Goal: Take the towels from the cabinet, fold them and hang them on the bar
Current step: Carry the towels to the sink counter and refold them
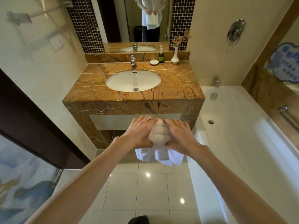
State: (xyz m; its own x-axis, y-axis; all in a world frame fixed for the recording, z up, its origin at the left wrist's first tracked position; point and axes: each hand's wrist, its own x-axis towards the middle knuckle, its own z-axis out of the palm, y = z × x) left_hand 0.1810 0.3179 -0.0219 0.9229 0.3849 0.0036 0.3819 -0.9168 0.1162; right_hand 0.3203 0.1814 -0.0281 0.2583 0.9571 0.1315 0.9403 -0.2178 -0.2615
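Both hands held a white towel (159, 135) in mid-air. The left hand (139, 132) and right hand (179, 135) squeezed it from either side, fingers over its bunched top and thumbs tucked under, so the cloth bulged in soft ridges between them. It looked light, limp and grippy rather than slick, with nothing to break. It would likely sag wherever unsupported, so two corners or one hemmed edge seemed the better hold for spreading and folding. Its long axis ran straight down from the grip, and the loose end hung below the wrists with its hem toward the floor (152, 191). The mirror (116, 16) beyond showed it as a narrow hanging strip. Just past the fingertips stood the marble vanity (132, 107) and its basin (123, 81). To the right of the grip lay the tub (242, 126), with a rail (289, 117) on the wall beyond. Whether that was the bar meant could not be told.
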